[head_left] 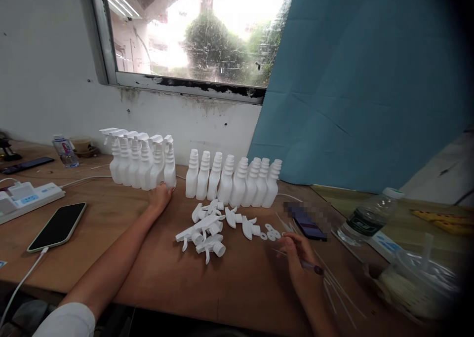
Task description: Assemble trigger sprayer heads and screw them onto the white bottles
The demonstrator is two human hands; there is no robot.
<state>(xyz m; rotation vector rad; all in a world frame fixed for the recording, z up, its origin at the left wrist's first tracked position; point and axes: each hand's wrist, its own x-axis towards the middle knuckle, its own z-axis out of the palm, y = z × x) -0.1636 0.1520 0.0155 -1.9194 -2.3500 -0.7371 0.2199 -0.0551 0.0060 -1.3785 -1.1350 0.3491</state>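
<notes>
My left hand [160,199] is closed around the base of a white spray bottle [169,164], which stands upright with its trigger head on. This bottle is at the right end of a row of white bottles with trigger heads [135,164]. My right hand [296,258] is closed on a slim, pen-like tool [313,267] with a thin tip and a dark end; its exact kind is unclear. White ring washers [271,234] lie just beyond the right fingertips. Between my hands lies a loose pile of white trigger spray heads [207,228]. Behind it stands a row of headless white bottles [225,179].
Thin white tubes [336,287] lie beside my right wrist. At right are a phone [305,223], a water bottle [366,218] and a lidded plastic cup [418,282]. To the left lie a charging phone [58,226] and a power strip [33,199].
</notes>
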